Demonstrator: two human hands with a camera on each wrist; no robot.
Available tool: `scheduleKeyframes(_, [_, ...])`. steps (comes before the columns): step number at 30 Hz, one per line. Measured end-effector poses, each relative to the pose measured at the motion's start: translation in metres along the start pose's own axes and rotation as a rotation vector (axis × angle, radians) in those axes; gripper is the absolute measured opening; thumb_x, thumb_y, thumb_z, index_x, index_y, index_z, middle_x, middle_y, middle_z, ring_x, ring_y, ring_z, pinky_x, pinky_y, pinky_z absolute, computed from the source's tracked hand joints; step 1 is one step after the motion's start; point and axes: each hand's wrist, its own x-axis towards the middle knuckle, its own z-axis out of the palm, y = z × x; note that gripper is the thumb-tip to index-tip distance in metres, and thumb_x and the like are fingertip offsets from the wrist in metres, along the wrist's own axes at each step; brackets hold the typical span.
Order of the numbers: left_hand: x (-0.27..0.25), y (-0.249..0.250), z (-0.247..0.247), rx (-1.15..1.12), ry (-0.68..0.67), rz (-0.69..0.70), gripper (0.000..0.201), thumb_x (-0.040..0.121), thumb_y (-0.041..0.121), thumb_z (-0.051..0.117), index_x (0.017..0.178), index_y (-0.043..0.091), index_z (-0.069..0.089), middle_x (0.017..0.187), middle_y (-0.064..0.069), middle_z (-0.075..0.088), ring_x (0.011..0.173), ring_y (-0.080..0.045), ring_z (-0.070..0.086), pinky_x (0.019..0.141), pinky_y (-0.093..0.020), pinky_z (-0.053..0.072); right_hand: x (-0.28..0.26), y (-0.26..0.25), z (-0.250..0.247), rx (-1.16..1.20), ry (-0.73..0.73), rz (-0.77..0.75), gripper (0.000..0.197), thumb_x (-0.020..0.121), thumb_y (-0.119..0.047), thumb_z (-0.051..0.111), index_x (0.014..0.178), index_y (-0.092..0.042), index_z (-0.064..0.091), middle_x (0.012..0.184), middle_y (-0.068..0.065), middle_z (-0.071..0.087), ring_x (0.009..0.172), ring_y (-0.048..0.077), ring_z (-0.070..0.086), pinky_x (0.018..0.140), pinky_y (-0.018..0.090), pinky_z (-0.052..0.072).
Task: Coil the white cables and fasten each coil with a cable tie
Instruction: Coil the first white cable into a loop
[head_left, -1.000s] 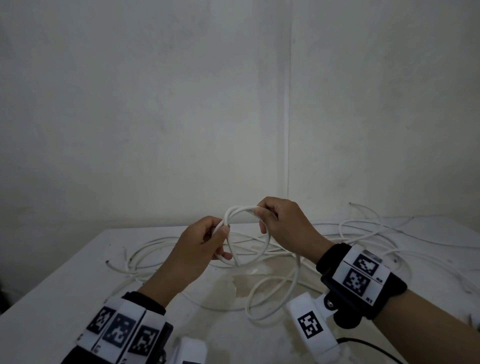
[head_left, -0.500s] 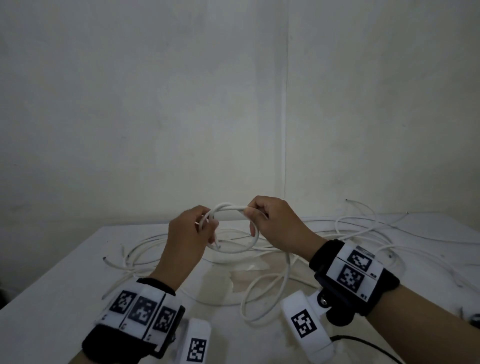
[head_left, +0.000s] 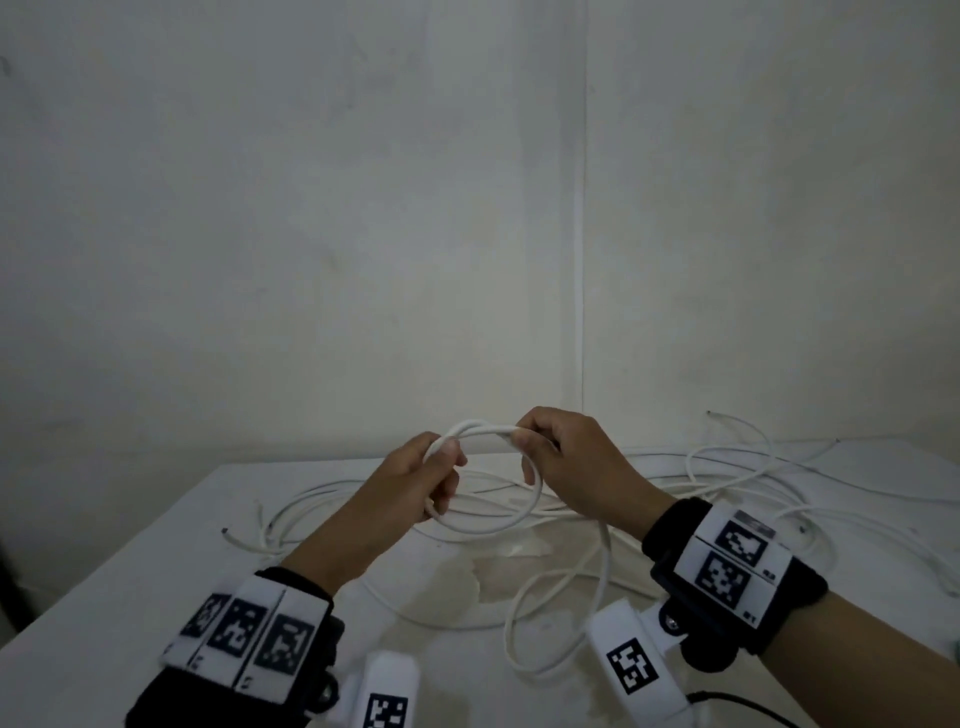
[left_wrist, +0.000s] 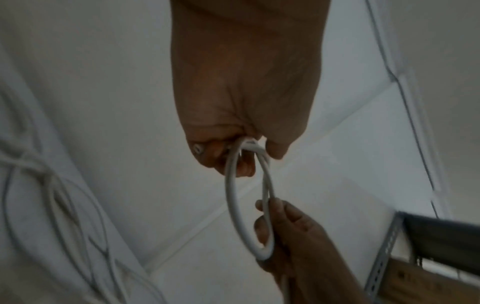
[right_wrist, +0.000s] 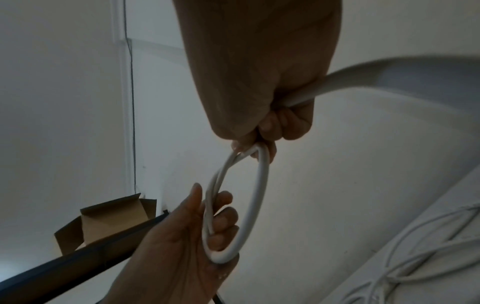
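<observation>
A small coil of white cable (head_left: 488, 529) hangs in the air above the table between my two hands. My left hand (head_left: 439, 467) pinches its left side, thumb on top and fingers curled through the ring (left_wrist: 231, 195). My right hand (head_left: 540, 449) grips the top right of the coil (right_wrist: 259, 195), where two strands lie side by side. The cable's tail (head_left: 602, 561) drops from the right hand to loose loops on the table. No cable tie shows in any view.
Several loose white cables (head_left: 727, 467) sprawl over the back and right of the white table (head_left: 130, 597), which stands against a wall corner. An open cardboard box (right_wrist: 111, 216) and a dark bar (right_wrist: 78, 257) are off to the left, and a slotted metal shelf frame (left_wrist: 384, 257) to the right.
The left hand has turned so its thumb lies on top of the coil. The right hand has laid a further strand along the top of the ring. Both hands stay close together.
</observation>
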Motion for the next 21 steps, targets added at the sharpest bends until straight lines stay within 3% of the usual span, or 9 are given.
scheduleKeyframes(5, [-0.001, -0.005, -0.001, 0.44, -0.002, 0.156, 0.033, 0.097, 0.035, 0.03, 0.072, 0.023, 0.048, 0.062, 0.008, 0.049, 0.053, 0.004, 0.045, 0.055, -0.015, 0.035, -0.001, 0.0, -0.011, -0.007, -0.013, -0.017, 0.031, 0.094, -0.018, 0.05, 0.064, -0.023, 0.051, 0.053, -0.006, 0.054, 0.043, 0.0, 0.046, 0.049, 0.01, 0.036])
scheduleKeyframes(9, [-0.002, -0.007, -0.003, 0.602, -0.047, 0.229, 0.036, 0.093, 0.04, 0.03, 0.066, 0.019, 0.04, 0.06, 0.007, 0.04, 0.054, -0.005, 0.039, 0.055, -0.02, 0.03, -0.002, 0.001, -0.017, -0.043, -0.045, -0.038, 0.031, 0.094, -0.017, 0.051, 0.064, -0.025, 0.051, 0.054, -0.003, 0.054, 0.042, 0.004, 0.043, 0.048, 0.013, 0.035])
scheduleKeyframes(12, [-0.001, -0.004, -0.001, 0.387, -0.006, 0.11, 0.042, 0.098, 0.033, 0.032, 0.07, 0.014, 0.057, 0.062, 0.008, 0.051, 0.058, -0.003, 0.043, 0.057, -0.015, 0.033, -0.002, 0.002, -0.017, -0.033, -0.008, -0.051, 0.029, 0.094, -0.016, 0.05, 0.066, -0.023, 0.052, 0.054, -0.001, 0.054, 0.039, 0.003, 0.044, 0.046, 0.01, 0.034])
scheduleKeyframes(16, [0.001, 0.0, 0.002, 0.107, -0.089, -0.025, 0.043, 0.1, 0.027, 0.03, 0.069, 0.015, 0.057, 0.061, 0.011, 0.055, 0.049, 0.004, 0.042, 0.054, -0.009, 0.034, -0.002, 0.006, -0.017, -0.029, 0.036, -0.06, 0.025, 0.094, -0.017, 0.05, 0.07, -0.02, 0.053, 0.054, -0.003, 0.053, 0.04, 0.002, 0.044, 0.046, 0.009, 0.034])
scheduleKeyframes(18, [0.002, 0.002, 0.004, 0.016, -0.1, -0.041, 0.041, 0.1, 0.025, 0.03, 0.069, 0.013, 0.055, 0.063, 0.009, 0.055, 0.053, 0.0, 0.043, 0.053, -0.01, 0.035, -0.002, 0.007, -0.017, -0.029, 0.051, -0.066, 0.026, 0.094, -0.017, 0.05, 0.069, -0.022, 0.053, 0.054, -0.004, 0.053, 0.041, 0.002, 0.044, 0.047, 0.01, 0.035])
scheduleKeyframes(21, [0.005, 0.006, 0.01, -0.292, -0.059, -0.11, 0.039, 0.1, 0.02, 0.029, 0.071, 0.008, 0.052, 0.055, 0.004, 0.056, 0.065, -0.012, 0.061, 0.06, -0.013, 0.049, 0.0, 0.007, -0.017, -0.03, 0.079, -0.079, 0.03, 0.094, -0.017, 0.05, 0.067, -0.028, 0.051, 0.054, -0.006, 0.053, 0.045, 0.002, 0.045, 0.049, 0.01, 0.036])
